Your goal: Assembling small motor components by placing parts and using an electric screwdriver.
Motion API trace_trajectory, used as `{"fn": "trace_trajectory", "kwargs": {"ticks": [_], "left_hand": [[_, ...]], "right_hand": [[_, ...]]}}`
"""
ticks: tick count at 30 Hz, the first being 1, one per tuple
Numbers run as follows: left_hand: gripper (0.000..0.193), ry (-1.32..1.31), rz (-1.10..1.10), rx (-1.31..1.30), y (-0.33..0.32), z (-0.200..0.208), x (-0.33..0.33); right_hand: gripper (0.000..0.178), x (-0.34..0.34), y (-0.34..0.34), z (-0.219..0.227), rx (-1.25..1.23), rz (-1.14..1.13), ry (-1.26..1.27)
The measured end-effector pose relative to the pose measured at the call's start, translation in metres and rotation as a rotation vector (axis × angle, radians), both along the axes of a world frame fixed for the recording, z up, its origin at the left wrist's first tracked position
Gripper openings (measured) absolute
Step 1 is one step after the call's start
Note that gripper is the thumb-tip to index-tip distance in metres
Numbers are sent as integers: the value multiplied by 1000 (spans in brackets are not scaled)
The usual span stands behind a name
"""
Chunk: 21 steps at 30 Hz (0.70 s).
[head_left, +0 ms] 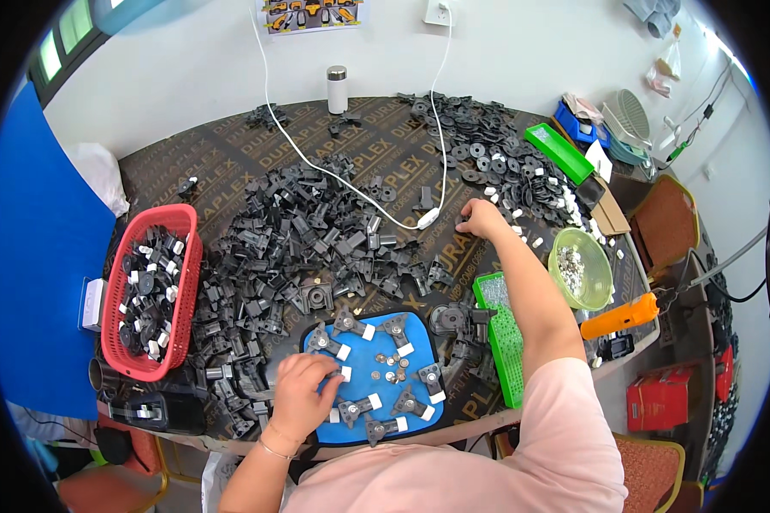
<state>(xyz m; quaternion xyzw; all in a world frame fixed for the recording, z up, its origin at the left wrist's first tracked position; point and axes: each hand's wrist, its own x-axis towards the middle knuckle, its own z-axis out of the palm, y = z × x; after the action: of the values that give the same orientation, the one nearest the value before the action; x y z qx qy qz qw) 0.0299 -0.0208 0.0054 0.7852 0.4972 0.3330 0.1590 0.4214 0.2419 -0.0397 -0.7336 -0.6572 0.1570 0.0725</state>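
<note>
On a blue mat (364, 355) lies a ring of black plastic parts (408, 402), each with a white block at one end. Several small round metal pieces (391, 375) sit in the middle of the ring. My left hand (304, 395) is over the mat's left edge, fingers curled; a white block (346, 374) shows at its fingertips, but what lies under the hand is hidden. My right arm reaches far forward. There my right hand (483, 219) is closed in a pinch low over the table, close to a dark piece too small to make out, right of the white cable's switch (429, 219).
A big heap of black parts (304, 227) covers the table's middle. Left stands a red basket (192, 256); right are a green tray (512, 376), a yellow-green bowl (606, 282) and an orange-handled tool (620, 316). Black discs (475, 128) lie at the back, near a white bottle (337, 92).
</note>
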Motion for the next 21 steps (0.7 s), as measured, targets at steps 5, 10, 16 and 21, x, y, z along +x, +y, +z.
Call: {"fn": "trace_trajectory", "kwargs": {"ticks": [5,10,16,21], "left_hand": [[19,-27,-91,16,4,1,13],[19,-25,-118,27,8,7,18],[21,-794,-57,-592,21,12,41],[20,-1245,-90,-833,29,7,64]], "right_hand": [[48,4,-22,-4,3,-46,160],[36,-7,-45,20,85,34,229],[21,-112,-154,82,437,471,476],[28,-155,-233,88,694,687,309]]}}
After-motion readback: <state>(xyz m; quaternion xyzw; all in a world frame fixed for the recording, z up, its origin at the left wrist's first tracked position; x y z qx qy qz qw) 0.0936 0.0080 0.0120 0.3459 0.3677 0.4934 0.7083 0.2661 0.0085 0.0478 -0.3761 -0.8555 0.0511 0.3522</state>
